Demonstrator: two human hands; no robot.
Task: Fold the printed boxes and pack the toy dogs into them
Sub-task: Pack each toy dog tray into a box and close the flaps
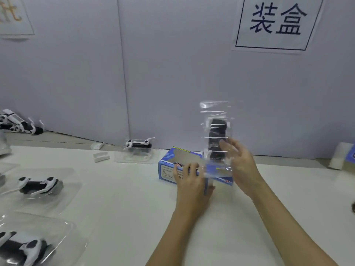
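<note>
Left hand (189,182) grips the blue box (173,166) lying crosswise; right hand (239,160) holds the clear-packed toy dog (217,139) upright.

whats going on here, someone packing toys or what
A person is packing toy dogs at a white table. Their right hand holds a clear plastic tray upright with a black toy dog in it, above a blue printed box lying on the table. The left hand grips the box. The tray is not yet inside. More dogs in clear trays wait at the left.
</note>
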